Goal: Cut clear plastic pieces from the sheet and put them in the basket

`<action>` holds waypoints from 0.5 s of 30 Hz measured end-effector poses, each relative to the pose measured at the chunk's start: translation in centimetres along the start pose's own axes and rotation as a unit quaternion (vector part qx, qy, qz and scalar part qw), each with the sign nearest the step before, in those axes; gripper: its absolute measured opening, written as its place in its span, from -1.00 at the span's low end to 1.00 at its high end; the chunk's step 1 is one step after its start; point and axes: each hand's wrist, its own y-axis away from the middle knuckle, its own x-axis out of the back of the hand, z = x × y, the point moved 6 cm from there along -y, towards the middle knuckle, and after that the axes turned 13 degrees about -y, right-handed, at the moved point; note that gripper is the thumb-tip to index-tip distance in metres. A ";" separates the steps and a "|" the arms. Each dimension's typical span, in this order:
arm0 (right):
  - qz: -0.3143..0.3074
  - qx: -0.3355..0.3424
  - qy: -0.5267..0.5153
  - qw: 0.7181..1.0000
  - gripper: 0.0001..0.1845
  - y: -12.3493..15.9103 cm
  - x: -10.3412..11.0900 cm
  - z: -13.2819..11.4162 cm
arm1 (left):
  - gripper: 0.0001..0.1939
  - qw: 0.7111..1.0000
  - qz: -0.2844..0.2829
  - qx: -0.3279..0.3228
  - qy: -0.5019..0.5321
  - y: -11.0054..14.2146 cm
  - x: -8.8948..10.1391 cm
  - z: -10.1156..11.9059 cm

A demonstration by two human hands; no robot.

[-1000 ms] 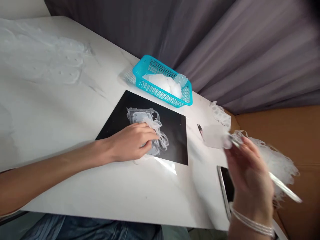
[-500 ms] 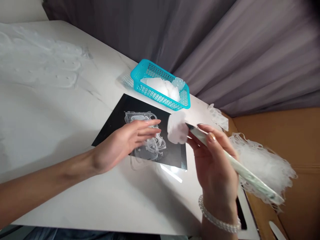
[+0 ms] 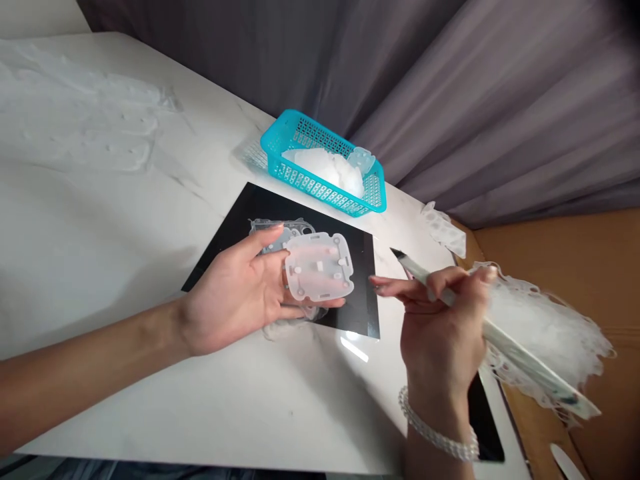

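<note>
My left hand (image 3: 240, 290) is palm up, with a translucent white plastic plate (image 3: 320, 268) lying on its fingers. The plate is roughly square with rounded corners, small slots along its edges and round studs. In my right hand (image 3: 443, 327), a slim craft knife (image 3: 533, 367) with a pale marbled handle lies across the fingers, its dark tip pointing left. My right forefinger reaches out, apart from the plate. Beneath my left hand, clear plastic pieces (image 3: 280, 228) lie on a black mat (image 3: 225, 247), partly hidden.
A turquoise basket (image 3: 320, 193) behind the mat holds white pieces. Clear moulded sheets (image 3: 80, 120) lie far left on the white table (image 3: 200, 413). To the right are a tangled heap of translucent scraps (image 3: 545, 327) and a few white pieces (image 3: 444, 230). A grey curtain (image 3: 225, 60) hangs behind.
The plate has passed from my right hand onto my left fingers. My left hand has turned palm up, and my right hand has moved right with the knife.
</note>
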 end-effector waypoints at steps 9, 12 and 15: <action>-0.098 -0.118 0.014 0.988 -0.49 1.1 -2.2 2.4 | -0.16 0.991 0.006 0.044 -0.123 0.0 -0.4 -0.5; -0.074 -0.088 -0.004 0.993 -0.49 0.8 -1.8 2.0 | -0.21 0.991 -0.005 0.054 -0.123 0.0 -0.5 -0.4; -0.038 -0.042 -0.014 0.998 -0.50 0.3 -1.0 1.3 | -0.31 0.996 -0.014 0.053 0.063 0.1 -0.7 -0.6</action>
